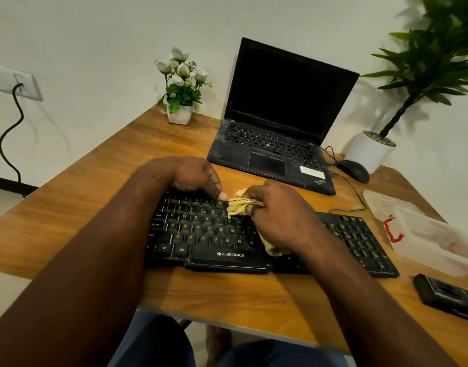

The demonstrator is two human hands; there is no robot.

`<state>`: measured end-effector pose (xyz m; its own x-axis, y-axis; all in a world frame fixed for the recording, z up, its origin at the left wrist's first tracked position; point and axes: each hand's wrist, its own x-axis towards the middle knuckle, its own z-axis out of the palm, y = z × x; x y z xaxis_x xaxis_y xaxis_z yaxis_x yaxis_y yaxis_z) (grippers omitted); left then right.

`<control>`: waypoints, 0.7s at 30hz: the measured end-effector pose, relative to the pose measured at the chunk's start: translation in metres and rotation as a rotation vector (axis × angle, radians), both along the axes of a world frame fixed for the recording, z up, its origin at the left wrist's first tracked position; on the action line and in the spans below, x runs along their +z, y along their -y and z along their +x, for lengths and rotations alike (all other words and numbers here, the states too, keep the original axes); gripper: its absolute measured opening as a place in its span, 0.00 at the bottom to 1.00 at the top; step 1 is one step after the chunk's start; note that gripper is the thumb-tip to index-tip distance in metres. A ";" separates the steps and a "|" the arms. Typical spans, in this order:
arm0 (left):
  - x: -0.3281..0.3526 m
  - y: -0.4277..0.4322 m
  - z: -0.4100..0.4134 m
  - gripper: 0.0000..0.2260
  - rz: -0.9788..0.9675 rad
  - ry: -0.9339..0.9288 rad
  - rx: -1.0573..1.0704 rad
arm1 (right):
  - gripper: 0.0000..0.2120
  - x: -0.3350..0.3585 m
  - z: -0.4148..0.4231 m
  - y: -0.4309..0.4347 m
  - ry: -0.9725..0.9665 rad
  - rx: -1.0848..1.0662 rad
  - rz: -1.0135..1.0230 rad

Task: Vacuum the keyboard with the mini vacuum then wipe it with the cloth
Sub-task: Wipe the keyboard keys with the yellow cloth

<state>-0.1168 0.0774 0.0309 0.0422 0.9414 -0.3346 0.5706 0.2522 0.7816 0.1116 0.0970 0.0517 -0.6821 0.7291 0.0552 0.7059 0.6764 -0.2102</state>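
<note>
Gripping the cloth (240, 207) in my right hand (283, 221) at mid-frame, I press it on the keyboard (201, 234), which runs left-right; my left hand (195, 178) holds its far edge.

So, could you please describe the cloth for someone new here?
On the wooden desk, find the black Zebronics keyboard nearest the person. The crumpled yellow cloth sits on its keys, gripped by the right hand, the only fabric there.
</note>
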 end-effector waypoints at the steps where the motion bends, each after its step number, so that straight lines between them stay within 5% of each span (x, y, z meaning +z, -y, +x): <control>1: 0.000 0.000 0.000 0.21 -0.006 -0.001 -0.002 | 0.13 0.002 0.006 -0.003 0.007 -0.020 -0.006; 13: -0.001 -0.001 0.001 0.15 0.001 -0.004 0.007 | 0.14 0.023 0.066 -0.040 0.139 -0.282 0.020; 18: -0.001 -0.002 0.001 0.12 -0.002 0.002 0.004 | 0.12 0.015 0.041 -0.029 -0.086 -0.137 0.064; 21: -0.002 -0.001 0.000 0.13 -0.004 0.005 0.000 | 0.17 0.001 0.007 -0.010 -0.050 -0.016 0.118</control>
